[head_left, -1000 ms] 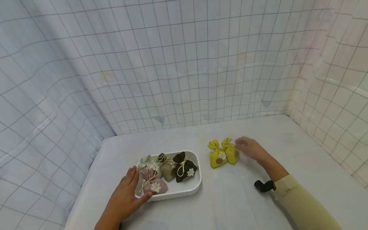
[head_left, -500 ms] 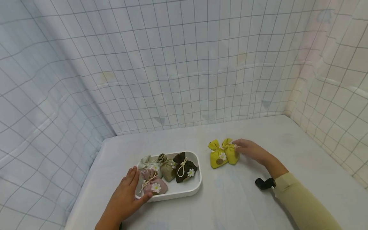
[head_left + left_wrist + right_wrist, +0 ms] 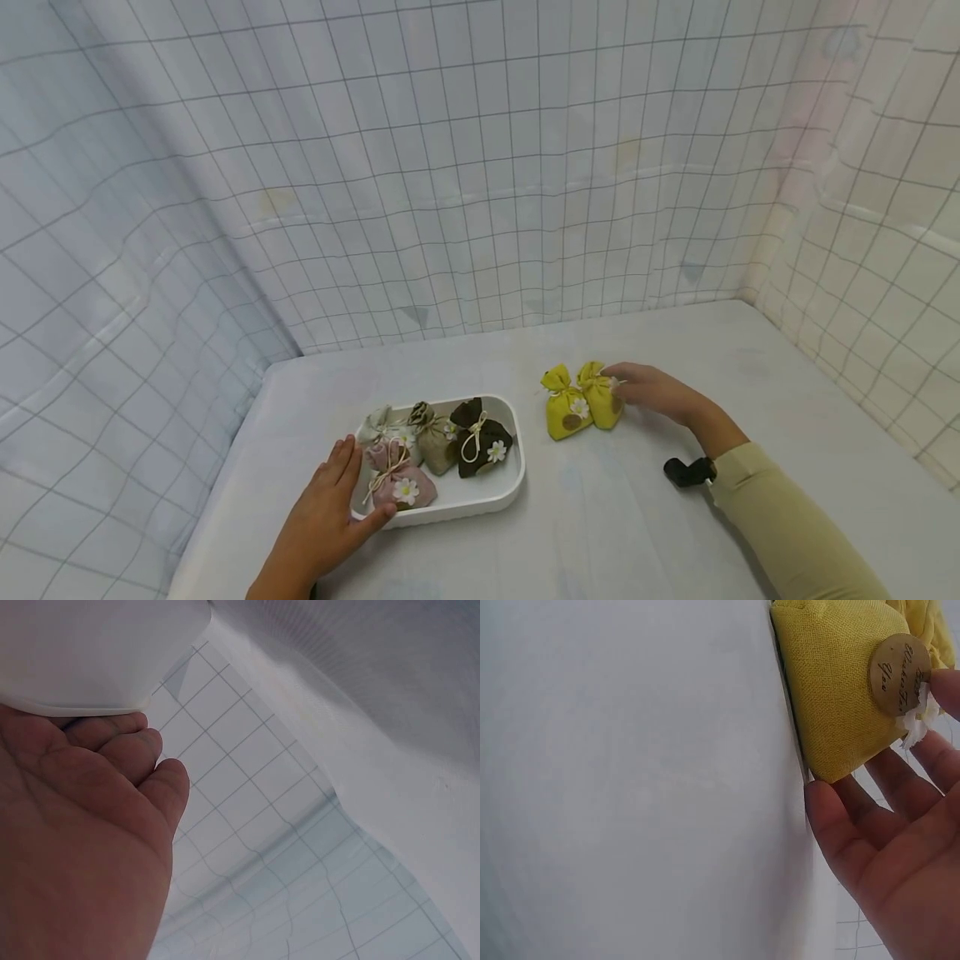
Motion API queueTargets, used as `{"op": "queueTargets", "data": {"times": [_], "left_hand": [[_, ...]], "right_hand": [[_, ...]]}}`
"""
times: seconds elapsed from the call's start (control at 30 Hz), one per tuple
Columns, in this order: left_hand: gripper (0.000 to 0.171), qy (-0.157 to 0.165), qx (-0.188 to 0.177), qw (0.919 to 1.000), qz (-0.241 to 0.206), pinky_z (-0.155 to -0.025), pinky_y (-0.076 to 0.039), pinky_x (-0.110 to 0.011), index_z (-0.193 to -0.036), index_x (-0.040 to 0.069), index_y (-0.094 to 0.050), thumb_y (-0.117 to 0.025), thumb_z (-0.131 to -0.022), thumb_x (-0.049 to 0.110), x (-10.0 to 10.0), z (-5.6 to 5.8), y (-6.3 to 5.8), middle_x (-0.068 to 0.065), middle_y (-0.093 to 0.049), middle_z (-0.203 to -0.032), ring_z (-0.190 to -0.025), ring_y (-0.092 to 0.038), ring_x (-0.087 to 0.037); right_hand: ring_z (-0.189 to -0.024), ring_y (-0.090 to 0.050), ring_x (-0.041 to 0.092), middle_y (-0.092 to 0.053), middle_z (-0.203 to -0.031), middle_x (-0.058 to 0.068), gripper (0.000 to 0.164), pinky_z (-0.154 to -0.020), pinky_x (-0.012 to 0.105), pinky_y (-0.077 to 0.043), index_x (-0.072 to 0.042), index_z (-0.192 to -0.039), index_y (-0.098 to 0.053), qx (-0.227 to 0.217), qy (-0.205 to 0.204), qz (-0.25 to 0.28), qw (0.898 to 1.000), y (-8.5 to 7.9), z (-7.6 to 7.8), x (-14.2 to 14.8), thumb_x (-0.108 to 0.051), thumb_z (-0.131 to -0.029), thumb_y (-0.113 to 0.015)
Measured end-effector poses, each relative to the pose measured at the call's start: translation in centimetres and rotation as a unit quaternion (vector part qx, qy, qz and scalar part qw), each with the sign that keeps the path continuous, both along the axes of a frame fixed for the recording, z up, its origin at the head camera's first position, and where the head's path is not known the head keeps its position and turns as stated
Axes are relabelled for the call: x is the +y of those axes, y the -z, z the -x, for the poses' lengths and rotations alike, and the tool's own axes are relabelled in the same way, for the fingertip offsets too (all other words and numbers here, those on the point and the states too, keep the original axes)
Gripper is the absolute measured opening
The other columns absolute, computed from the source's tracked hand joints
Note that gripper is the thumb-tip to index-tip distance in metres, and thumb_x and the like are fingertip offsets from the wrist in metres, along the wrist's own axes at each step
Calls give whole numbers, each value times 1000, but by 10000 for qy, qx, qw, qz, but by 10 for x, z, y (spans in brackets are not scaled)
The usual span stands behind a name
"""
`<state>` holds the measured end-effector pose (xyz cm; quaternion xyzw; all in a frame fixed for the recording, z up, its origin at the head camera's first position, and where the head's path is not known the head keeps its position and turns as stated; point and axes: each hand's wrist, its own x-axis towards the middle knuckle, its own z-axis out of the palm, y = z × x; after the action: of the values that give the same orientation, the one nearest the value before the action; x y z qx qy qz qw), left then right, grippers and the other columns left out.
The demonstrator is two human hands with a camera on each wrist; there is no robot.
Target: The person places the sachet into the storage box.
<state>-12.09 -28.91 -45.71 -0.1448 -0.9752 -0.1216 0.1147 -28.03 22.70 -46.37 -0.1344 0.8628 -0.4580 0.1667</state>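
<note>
My left hand [image 3: 318, 504] lies with straight fingers against the left end of a white tray [image 3: 510, 496], thumb at its front rim. In the left wrist view, fingers touch the tray's underside edge [image 3: 90, 710]. Inside the tray are a pink drawstring pouch [image 3: 416, 490], a pale pouch [image 3: 378, 425], an olive pouch [image 3: 435, 446] and a dark brown pouch [image 3: 480, 457]. To the right, two yellow pouches stand side by side. My right hand [image 3: 660, 394] rests loosely at the right yellow pouch [image 3: 840, 682], fingertips along its side, thumb by its white flower.
The left yellow pouch [image 3: 562, 417] leans close to its neighbour. A white cloth [image 3: 600, 517] covers the table. Grid-patterned curtains [image 3: 480, 183] enclose the back and both sides. A black wrist device [image 3: 688, 472] sits at the right sleeve.
My right hand has moved slightly left, closer in against the right yellow pouch. The left hand, the tray and its pouches stay as they were.
</note>
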Motion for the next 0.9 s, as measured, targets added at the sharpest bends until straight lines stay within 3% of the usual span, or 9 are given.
{"op": "queueTargets", "data": {"times": [0.23, 0.53, 0.9], "left_hand": [[100, -11, -52, 10000, -47, -108, -31, -63, -147, -11, -36, -67, -86, 61, -1, -1, -1, -27, -29, -156, -144, -26, -44], [100, -5, -103, 9999, -55, -109, -30, -63, -147, -12, -36, -67, -86, 61, 0, 0, -1, -27, -29, -156, -144, -26, -44], [101, -35, -123, 9999, -77, -109, -30, -62, -148, -11, -36, -67, -86, 62, 0, 0, -1, -27, -29, -156, -144, -26, -43]], "right_hand": [[-133, -43, 38, -40, -152, 17, 52, -101, 55, -42, -9, -145, -50, 2, 121, -130, 9998, -2, 1, -7, -32, -99, -59], [-138, -36, 42, -43, -151, 16, 49, -104, 59, -39, -10, -143, -52, -74, 327, -83, 9994, 0, 1, -10, -29, -98, -60], [-137, -38, 42, -47, -148, 15, 47, -102, 59, -40, -11, -140, -56, 100, 477, -185, 9986, 2, 1, -8, -30, -97, -61]]}}
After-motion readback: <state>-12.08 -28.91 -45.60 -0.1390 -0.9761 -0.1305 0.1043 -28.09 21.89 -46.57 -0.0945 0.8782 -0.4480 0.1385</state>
